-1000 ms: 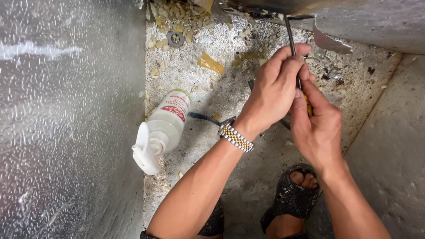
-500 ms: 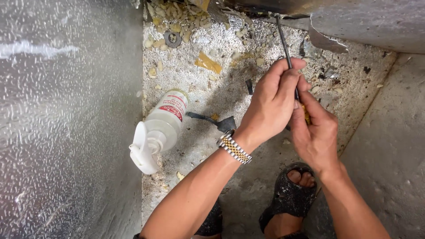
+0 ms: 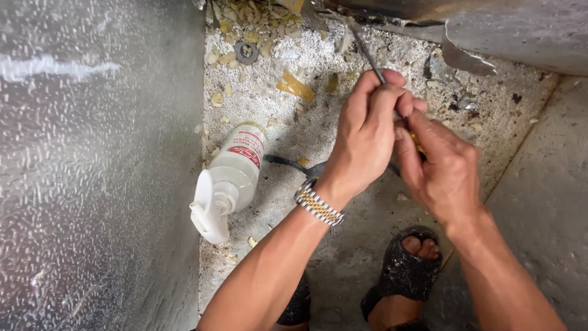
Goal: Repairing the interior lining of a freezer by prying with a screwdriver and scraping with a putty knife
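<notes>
Both hands grip thin metal rod.
Left hand [image 3: 367,138] and right hand [image 3: 444,168] fingers closed on rod [image 3: 369,55]; spray bottle [image 3: 229,178] lies left of it.

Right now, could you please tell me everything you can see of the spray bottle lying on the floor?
The spray bottle lies on its side on the speckled concrete floor, close along the grey textured wall. It looks like translucent whitish plastic with a white trigger head pointing toward the camera and a label with a red band near its base. Its contents cannot be judged. Neither hand touches it; the left hand is nearest, and a dark tool handle lies just beside it.
</notes>
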